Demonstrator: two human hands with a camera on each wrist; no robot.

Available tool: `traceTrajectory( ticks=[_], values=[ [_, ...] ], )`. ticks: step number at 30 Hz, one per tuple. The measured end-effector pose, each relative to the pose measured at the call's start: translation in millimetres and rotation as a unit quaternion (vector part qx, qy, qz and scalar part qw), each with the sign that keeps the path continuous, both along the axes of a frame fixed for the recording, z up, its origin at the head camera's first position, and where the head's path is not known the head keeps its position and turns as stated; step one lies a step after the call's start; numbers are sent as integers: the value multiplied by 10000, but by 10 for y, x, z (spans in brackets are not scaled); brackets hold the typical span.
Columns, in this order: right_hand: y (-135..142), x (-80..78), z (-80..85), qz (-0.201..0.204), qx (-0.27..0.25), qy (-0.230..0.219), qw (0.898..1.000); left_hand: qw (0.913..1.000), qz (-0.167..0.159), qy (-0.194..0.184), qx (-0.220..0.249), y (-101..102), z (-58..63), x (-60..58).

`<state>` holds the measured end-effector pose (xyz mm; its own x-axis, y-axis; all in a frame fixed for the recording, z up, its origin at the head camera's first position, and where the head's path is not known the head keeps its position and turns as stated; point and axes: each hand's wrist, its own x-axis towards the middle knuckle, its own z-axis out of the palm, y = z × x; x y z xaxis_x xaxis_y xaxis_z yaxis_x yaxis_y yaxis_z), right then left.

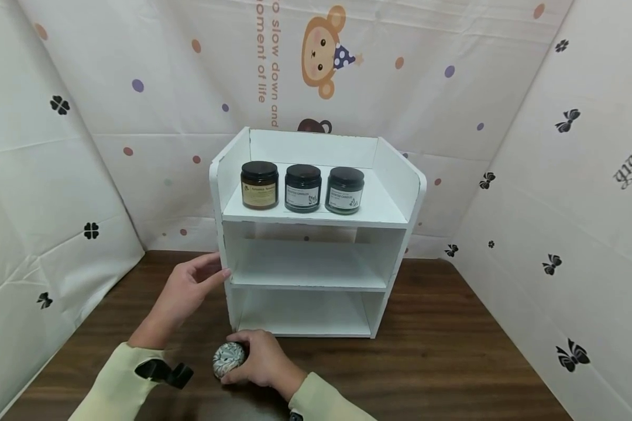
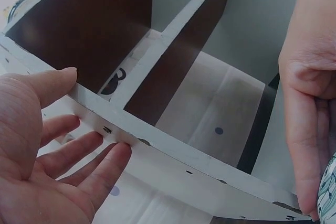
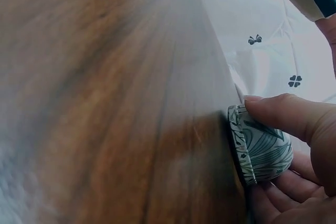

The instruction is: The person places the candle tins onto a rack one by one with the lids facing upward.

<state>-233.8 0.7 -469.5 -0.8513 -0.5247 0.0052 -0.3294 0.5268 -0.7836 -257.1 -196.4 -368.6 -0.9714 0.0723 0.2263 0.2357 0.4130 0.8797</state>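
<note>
My left hand (image 1: 185, 290) touches the left side panel of a white three-level shelf unit (image 1: 309, 266). In the left wrist view the thumb lies at the panel's front edge and the fairly straight fingers (image 2: 89, 142) are along its outer face. In front of the unit's lower left corner, my right hand (image 1: 267, 358) grips a small round tin (image 1: 227, 359) with a green-and-white leaf pattern. The right wrist view shows thumb and fingers on opposite sides of this tin (image 3: 266, 148), its rimmed end at the table.
Three dark-lidded candle jars stand in a row on the top level: an amber one (image 1: 260, 187), a middle one (image 1: 302, 190) and a right one (image 1: 344, 192). The brown wooden table (image 1: 453, 351) is enclosed by printed white cloth (image 1: 505, 193) at the back and sides.
</note>
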Motion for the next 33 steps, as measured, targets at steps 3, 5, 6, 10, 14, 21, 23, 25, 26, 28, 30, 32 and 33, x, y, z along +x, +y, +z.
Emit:
traceTrajectory(
  ticks=[3,5,6,10,14,21,23,25,26,28,30,32,33],
  values=[
    [2,-4,-7,24,46,79,10000,10000,-4,-12,16,3,1,-4],
    [-6,-5,-13,26,96,135,9999,10000,0,-9,27,4,4,-5],
    [-10,-5,-16,32,123,167,9998,10000,8,0,28,5,4,-6],
    [-23,-7,-30,36,205,249,9995,10000,36,9,27,7,-4,-10],
    [-20,-10,-43,26,197,262,9995,10000,38,9,10,5,-17,-12],
    [-10,-15,-47,-17,61,198,9998,10000,3,44,-16,-1,-38,-14],
    [-9,-17,-49,-5,41,206,9998,10000,-6,52,-11,-5,-43,-16],
    [-9,-18,-52,9,7,204,9998,10000,-21,62,7,-7,-46,-18],
    [-9,-19,-54,13,-7,201,9998,10000,-27,65,14,-9,-48,-17],
    [-9,-20,-58,9,-13,209,9998,10000,-43,71,33,-8,-50,-18],
    [-8,-20,-61,9,-9,202,9998,10000,-50,67,42,-7,-51,-18],
    [-7,-21,-62,19,-4,200,9998,10000,-44,63,41,-6,-52,-18],
    [-5,-19,-63,21,-2,198,9998,10000,-40,64,31,-5,-53,-19]
  ],
)
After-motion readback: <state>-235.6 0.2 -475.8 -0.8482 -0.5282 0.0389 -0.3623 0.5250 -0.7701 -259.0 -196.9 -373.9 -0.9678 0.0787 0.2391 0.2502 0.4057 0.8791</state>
